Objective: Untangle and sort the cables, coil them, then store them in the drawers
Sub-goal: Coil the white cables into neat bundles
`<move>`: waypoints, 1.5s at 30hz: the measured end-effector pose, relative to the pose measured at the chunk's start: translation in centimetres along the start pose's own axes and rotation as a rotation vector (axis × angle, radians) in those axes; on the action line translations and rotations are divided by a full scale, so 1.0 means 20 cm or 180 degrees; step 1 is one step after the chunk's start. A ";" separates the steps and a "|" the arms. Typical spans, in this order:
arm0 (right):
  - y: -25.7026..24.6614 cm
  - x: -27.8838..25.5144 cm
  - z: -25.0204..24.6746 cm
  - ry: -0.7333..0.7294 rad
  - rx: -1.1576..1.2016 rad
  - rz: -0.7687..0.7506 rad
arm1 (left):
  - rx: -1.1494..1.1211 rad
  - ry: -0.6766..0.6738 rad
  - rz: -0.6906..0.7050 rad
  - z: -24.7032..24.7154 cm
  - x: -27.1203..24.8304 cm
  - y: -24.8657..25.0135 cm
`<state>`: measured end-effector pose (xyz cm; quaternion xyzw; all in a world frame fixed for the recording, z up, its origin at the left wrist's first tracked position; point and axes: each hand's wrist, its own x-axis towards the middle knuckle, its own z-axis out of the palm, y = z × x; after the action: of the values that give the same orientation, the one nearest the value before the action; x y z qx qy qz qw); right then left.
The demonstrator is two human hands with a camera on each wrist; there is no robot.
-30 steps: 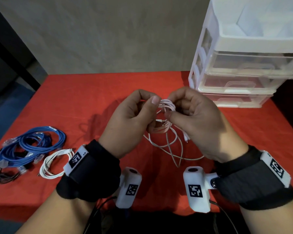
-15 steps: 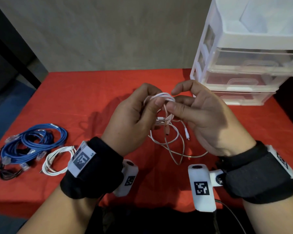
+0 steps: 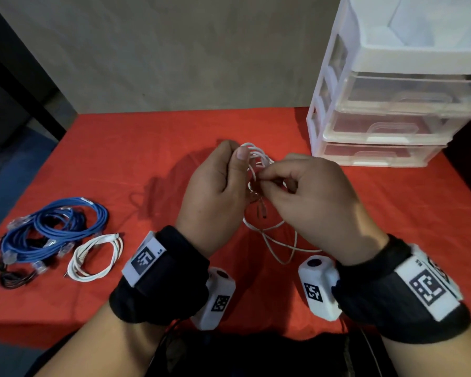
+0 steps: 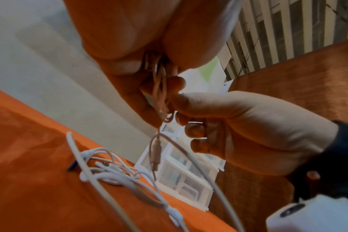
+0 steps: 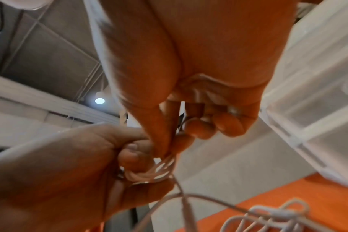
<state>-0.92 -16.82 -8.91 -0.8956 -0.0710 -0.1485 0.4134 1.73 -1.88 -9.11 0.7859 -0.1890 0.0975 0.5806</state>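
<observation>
Three cable bundles lie at the far left of the red worktop: a blue coil with clear plugs, a small black bundle half under its near edge, and just to the right a white coil, touching nothing else. None of them stands between the hands and the drawers.

Next comes the left hand, raised over the middle of the worktop, thumb and fingers curled round several loops of a thin white cable. The left wrist view shows the loops gathered between its thumb and fingers, with one plug hanging free below. How many loops it holds cannot be counted. The slack of the cable trails down onto the cloth between the two wrists.

One hand further right, the right hand pinches a strand of the same cable between thumb and forefinger, close against the left fingers; its other fingers are curled. Half a second ago this hand was more open, with the forefinger stretched out over the loops; it has since dropped lower and closed on the strand, and the dangling tail looks shorter.

Farthest right, at the back corner, stands a clear plastic drawer unit with three drawers, all pushed in. Its place on the worktop is as before; the bundles at the left also have not shifted.

Two wrist cameras sit on black bands below the hands.
</observation>
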 end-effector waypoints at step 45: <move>-0.08 0.00 -0.08 -0.0239 0.2114 0.0444 | -0.0775 0.0193 -0.0369 0.01 -0.01 0.05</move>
<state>-1.61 -17.04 -6.82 -0.7196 -0.0694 -0.0556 0.6887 1.07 -2.32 -8.38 0.7160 -0.1361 0.0638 0.6818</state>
